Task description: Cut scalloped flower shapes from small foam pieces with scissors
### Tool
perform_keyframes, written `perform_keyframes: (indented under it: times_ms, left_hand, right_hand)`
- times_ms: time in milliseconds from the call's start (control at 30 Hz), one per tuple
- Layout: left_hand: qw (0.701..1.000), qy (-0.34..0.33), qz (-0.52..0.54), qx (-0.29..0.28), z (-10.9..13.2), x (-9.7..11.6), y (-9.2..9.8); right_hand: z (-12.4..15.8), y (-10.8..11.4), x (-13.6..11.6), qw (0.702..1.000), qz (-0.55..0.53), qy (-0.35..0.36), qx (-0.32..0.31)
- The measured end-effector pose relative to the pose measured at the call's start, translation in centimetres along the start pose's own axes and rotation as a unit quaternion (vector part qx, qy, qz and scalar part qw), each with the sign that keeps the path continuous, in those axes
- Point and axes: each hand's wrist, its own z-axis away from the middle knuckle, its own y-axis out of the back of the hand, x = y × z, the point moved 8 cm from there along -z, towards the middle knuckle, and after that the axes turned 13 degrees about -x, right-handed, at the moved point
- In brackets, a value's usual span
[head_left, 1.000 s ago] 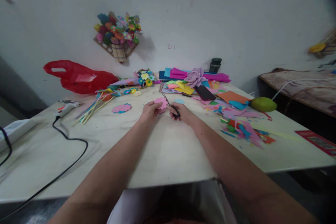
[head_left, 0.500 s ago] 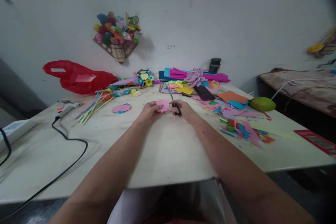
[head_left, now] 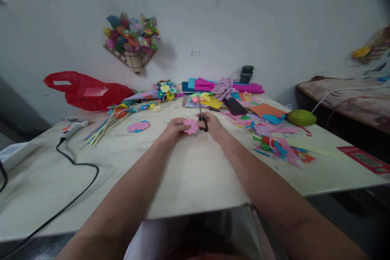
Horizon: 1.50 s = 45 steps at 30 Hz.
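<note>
Between the thumb and fingers of my left hand (head_left: 174, 131) is a pink scalloped flower cutout (head_left: 191, 126), held just above the white table (head_left: 198, 178). My right hand (head_left: 213, 125) is closed around the black handles of a pair of scissors (head_left: 203, 123). Their blades point up and away from me, slightly parted, beside the cutout's right edge. To the left, a pink scalloped cutout (head_left: 139, 126) lies on the table with blue edges showing beneath it.
At left are a glue gun (head_left: 73, 128) with a black cord, pale strips (head_left: 105, 128) and a red plastic bag (head_left: 91, 95). Coloured scraps (head_left: 283, 148), a phone (head_left: 234, 106), a purple flower (head_left: 224, 88) and a green mango-like fruit (head_left: 301, 118) occupy the right side.
The pink cutout has turned and shifted slightly right and down in my left hand. The scissors have tilted more upright, their blades slightly parted. The whole view has shifted a little.
</note>
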Motion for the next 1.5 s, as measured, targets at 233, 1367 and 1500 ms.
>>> perform_keyframes:
  times_ms: [233, 1367, 1500]
  left_hand:
    - [1.000, -0.006, 0.009, 0.022, 0.1, 0.0, 0.6]
    - [0.999, -0.029, 0.001, 0.018, -0.1, 0.1, 0.6]
    - [0.998, -0.041, 0.007, 0.042, 0.0, 0.4, 0.9]
  right_hand:
    - [0.0, 0.1, 0.4, 1.000, 0.005, -0.006, 0.009]
    - [-0.1, -0.2, 0.1, 1.000, 0.005, 0.011, 0.015]
    - [-0.1, -0.5, 0.4, 1.000, 0.013, 0.007, 0.000]
